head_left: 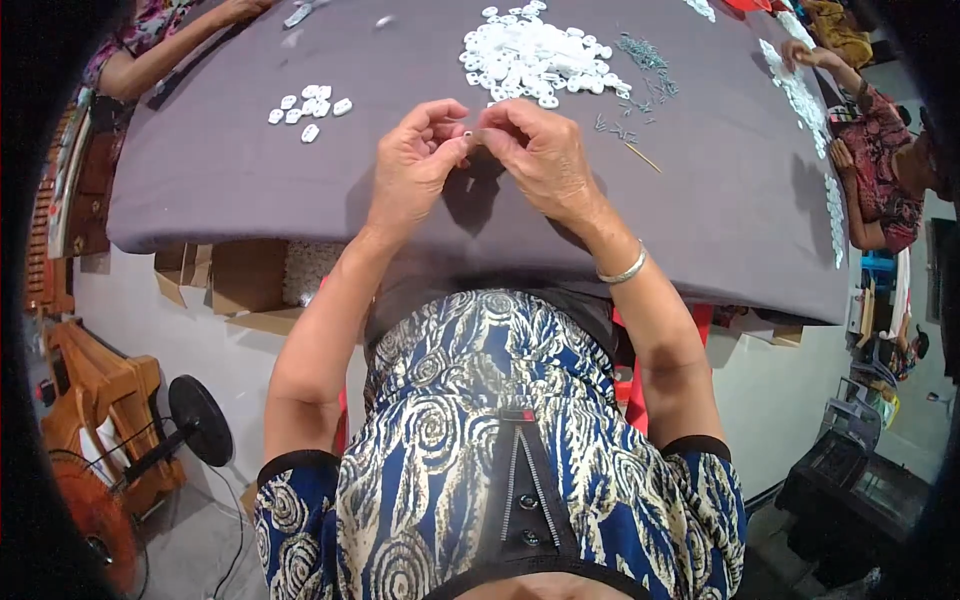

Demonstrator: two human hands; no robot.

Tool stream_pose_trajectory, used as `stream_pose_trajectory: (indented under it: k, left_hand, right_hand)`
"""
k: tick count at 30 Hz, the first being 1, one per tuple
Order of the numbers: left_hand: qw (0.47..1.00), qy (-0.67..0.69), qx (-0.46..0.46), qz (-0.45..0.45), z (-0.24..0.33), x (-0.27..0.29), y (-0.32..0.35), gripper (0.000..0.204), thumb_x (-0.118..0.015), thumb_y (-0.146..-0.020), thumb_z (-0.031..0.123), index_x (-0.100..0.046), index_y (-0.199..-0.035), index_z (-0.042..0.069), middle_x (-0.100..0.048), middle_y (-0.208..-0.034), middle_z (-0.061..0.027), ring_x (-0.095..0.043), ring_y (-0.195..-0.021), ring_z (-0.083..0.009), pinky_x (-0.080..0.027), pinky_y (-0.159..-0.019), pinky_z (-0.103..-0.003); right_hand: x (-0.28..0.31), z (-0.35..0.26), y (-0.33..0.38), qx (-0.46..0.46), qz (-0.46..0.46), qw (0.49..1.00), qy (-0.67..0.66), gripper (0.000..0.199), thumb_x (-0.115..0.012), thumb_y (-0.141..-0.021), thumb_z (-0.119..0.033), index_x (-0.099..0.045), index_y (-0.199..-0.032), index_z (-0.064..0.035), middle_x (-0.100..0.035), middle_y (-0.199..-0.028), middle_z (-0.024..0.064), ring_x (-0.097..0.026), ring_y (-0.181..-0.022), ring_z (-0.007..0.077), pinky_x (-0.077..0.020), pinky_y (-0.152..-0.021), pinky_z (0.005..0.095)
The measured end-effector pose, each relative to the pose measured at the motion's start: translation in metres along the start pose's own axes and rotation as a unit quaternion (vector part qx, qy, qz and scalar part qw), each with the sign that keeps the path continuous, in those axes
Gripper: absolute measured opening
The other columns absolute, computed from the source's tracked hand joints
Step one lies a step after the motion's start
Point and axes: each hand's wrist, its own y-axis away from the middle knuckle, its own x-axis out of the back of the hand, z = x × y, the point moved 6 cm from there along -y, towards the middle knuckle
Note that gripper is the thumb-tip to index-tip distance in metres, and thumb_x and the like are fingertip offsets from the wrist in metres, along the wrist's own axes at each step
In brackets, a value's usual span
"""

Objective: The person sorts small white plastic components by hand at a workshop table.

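My left hand (415, 160) and my right hand (545, 155) meet above the table's near part, fingers pinched close together. A small white piece (467, 134) shows at the left thumb and fingertip; most of it is covered. Whatever sits between my right fingertips is too small to make out. Just beyond my hands lies a big heap of white oval plastic pieces (535, 55). Right of the heap are scattered small grey pins (648, 55) and a thin wooden stick (643, 157). A little group of the white pieces (310, 105) lies to the left.
A grey cloth covers the table (250, 190). Other people's arms (165, 65) reach in at the far left and at the right, (840, 75) where more white pieces lie along the edge. Below the table stands an open cardboard box (255, 280); a fan (95, 520) is at lower left.
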Motion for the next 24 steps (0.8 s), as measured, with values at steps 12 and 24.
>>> stream_pose_trajectory:
  k: [12, 24]
  left_hand:
    - [0.994, -0.094, -0.027, 0.054, -0.003, 0.01, 0.002, 0.025, -0.059, -0.089, 0.002, -0.057, -0.113, 0.001, -0.059, -0.093, -0.0016, -0.056, -0.079, -0.0073, -0.05, -0.066, -0.022]
    - [0.98, -0.172, -0.079, 0.063, 0.001, 0.001, 0.007, 0.019, -0.061, -0.085, 0.004, -0.06, -0.104, 0.0, -0.063, -0.088, -0.0041, -0.06, -0.083, -0.0092, -0.05, -0.074, -0.025]
  right_hand:
    - [0.085, 0.062, -0.017, -0.159, -0.003, 0.938, 0.307, 0.022, -0.064, -0.078, -0.021, -0.063, -0.079, 0.0008, -0.062, -0.072, 0.018, -0.062, -0.069, 0.0317, -0.0479, -0.065, 0.0384]
    - [0.081, 0.06, -0.013, -0.137, -0.046, 0.934, 0.328, 0.016, -0.06, -0.08, -0.012, -0.059, -0.089, 0.0015, -0.06, -0.071, 0.015, -0.055, -0.064, 0.0269, -0.0464, -0.066, 0.0357]
